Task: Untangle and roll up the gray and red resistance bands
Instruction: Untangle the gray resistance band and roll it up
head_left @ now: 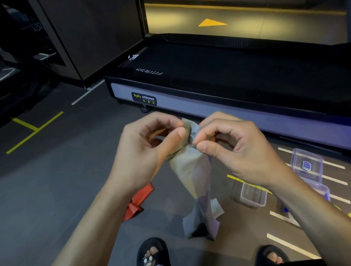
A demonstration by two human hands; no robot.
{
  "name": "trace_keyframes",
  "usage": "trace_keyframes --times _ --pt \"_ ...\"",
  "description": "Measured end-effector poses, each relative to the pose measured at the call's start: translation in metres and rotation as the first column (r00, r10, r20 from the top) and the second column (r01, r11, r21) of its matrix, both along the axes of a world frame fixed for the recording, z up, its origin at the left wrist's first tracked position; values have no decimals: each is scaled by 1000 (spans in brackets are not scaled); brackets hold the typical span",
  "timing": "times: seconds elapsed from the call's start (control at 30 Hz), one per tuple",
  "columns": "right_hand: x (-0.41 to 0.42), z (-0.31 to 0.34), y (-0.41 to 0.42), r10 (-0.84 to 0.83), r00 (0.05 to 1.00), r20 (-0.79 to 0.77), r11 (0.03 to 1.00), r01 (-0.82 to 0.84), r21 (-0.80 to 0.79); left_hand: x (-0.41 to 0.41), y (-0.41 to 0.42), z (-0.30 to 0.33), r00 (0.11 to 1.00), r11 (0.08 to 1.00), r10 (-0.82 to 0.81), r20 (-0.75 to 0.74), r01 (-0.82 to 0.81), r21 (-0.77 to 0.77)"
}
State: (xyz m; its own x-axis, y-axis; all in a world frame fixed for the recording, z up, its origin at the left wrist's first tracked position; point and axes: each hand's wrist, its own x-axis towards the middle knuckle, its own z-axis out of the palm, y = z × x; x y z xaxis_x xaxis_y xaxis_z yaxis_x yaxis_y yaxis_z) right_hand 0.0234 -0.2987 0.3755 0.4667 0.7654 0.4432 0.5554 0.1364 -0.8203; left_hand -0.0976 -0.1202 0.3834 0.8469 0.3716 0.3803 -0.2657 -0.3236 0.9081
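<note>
In front of the treadmill (222, 105), both hands are pinching the gray resistance band (191, 168) at its bunched top, left hand (148, 149) and right hand (235, 145), its limp, light length hanging floorward beside the red resistance band (137, 200) lying below.

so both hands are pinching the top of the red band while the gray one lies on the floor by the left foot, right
Not quite: the colours are swapped. In the head view the left hand and right hand pinch the top of the gray band, which hangs down, while the red band lies on the floor by the left foot.
</note>
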Motion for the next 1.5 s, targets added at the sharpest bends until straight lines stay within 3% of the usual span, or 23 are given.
trace_keyframes --times 0.37,0.53,0.8,1.5 --pt "2 0 -2 19 999 42 1000 -18 -21 -1 -3 9 997 993 -56 -57 50 -104" --pt "4 -3 -3 11 1000 -6 1000 -11 -16 -2 3 13 988 965 -120 -96 94 -246" --pt "-1 -8 -3 45 998 -43 999 -46 -19 -3 4 17 994 985 4 -109 -23 -173" --pt "-3 0 -7 16 998 -59 1000 -16 3 -3 -3 21 999 981 16 -37 -23 -192"
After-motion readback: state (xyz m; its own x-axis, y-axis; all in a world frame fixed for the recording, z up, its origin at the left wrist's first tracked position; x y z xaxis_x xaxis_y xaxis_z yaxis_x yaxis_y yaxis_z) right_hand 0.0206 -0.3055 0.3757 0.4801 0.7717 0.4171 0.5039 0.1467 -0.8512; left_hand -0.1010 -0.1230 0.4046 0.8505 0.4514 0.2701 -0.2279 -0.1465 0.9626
